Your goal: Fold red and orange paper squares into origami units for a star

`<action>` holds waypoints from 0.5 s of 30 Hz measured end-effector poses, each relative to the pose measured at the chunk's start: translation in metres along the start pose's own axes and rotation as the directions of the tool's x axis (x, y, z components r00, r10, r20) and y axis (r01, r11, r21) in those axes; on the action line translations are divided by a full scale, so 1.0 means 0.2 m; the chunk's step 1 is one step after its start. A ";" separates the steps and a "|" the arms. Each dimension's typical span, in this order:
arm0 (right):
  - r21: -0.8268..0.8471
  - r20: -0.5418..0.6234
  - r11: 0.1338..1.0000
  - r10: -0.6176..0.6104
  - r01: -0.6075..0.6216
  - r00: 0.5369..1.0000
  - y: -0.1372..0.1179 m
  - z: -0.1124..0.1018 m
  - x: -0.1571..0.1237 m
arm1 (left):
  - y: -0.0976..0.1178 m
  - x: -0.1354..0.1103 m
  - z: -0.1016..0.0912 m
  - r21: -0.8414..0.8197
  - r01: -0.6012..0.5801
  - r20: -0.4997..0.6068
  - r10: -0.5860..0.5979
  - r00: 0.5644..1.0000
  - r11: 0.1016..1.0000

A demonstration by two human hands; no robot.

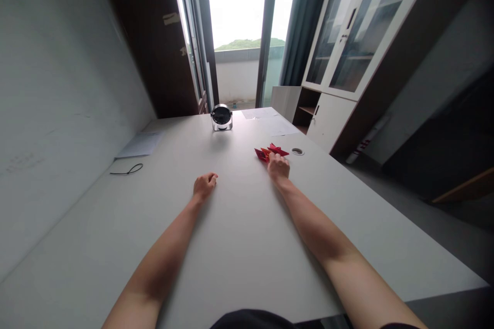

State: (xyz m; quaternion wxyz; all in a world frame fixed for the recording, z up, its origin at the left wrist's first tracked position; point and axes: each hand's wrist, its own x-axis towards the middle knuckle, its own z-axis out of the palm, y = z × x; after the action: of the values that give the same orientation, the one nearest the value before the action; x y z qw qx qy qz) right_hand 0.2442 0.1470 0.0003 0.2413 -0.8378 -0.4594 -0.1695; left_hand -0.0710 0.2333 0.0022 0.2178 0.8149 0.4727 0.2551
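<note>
My right hand point(278, 167) reaches out over the grey table point(239, 236) with its fingers curled on a small heap of red folded paper pieces point(270, 152), whose near edge it covers. My left hand point(204, 185) rests on the tabletop to the left, fingers curled in loosely, with nothing visible in it. About a hand's width of bare table separates the two hands.
A small black and silver desk fan point(222, 117) stands at the far middle. White sheets point(141, 145) and a black cable tie point(127, 169) lie at the left by the wall. More papers point(266, 118) lie beyond; a round cable hole point(297, 151) is right of the red pieces.
</note>
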 end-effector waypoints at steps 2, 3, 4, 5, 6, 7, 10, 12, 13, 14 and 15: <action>0.024 0.012 0.997 -0.068 0.068 0.998 -0.02 -0.01 -0.01 | 0.00 0.00 0.00 0.001 -0.002 0.006 0.002 1.000 1.000; 0.049 0.029 0.991 -0.127 0.126 0.991 -0.04 -0.01 -0.01 | 0.00 0.00 0.00 0.005 -0.004 0.006 0.004 1.000 1.000; 0.086 0.049 0.978 -0.195 0.190 0.980 -0.06 -0.01 -0.02 | 0.00 0.00 0.00 0.008 -0.008 0.005 0.008 1.000 1.000; 0.130 0.066 0.958 -0.265 0.255 0.962 -0.09 -0.01 -0.04 | 0.00 0.00 0.00 0.010 -0.015 0.003 0.015 1.000 1.000; 0.178 0.080 0.932 -0.332 0.314 0.940 -0.12 -0.02 -0.06 | -0.01 0.00 0.01 0.010 -0.023 0.002 0.023 1.000 1.000; 0.227 0.088 0.903 -0.393 0.366 0.915 -0.15 -0.01 -0.08 | -0.01 0.00 0.01 0.011 -0.033 0.001 0.033 0.999 0.999; 0.356 0.085 0.806 -0.531 0.472 0.843 -0.26 -0.01 -0.15 | -0.01 0.00 0.02 0.027 -0.060 0.001 0.060 0.998 0.998; 0.417 0.076 0.748 -0.594 0.516 0.801 -0.31 0.00 -0.19 | -0.01 0.01 0.02 0.045 -0.083 -0.002 0.084 0.997 0.995; 0.435 0.080 0.727 -0.619 0.531 0.781 -0.32 0.01 -0.20 | -0.02 0.01 0.02 0.056 -0.104 -0.003 0.105 0.994 0.993; 0.441 0.090 0.718 -0.633 0.539 0.769 -0.33 0.02 -0.21 | -0.02 0.01 0.02 0.068 -0.131 -0.003 0.131 0.991 0.989; 0.438 0.109 0.718 -0.640 0.541 0.760 -0.33 0.03 -0.22 | -0.02 0.01 0.02 0.083 -0.162 -0.001 0.163 0.987 0.983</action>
State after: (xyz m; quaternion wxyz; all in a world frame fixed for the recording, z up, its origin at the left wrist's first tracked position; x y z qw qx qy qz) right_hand 0.1652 0.1505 -0.0100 0.2710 -0.5959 -0.7550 -0.0372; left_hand -0.0703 0.2366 -0.0034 0.1605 0.8581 0.4158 0.2551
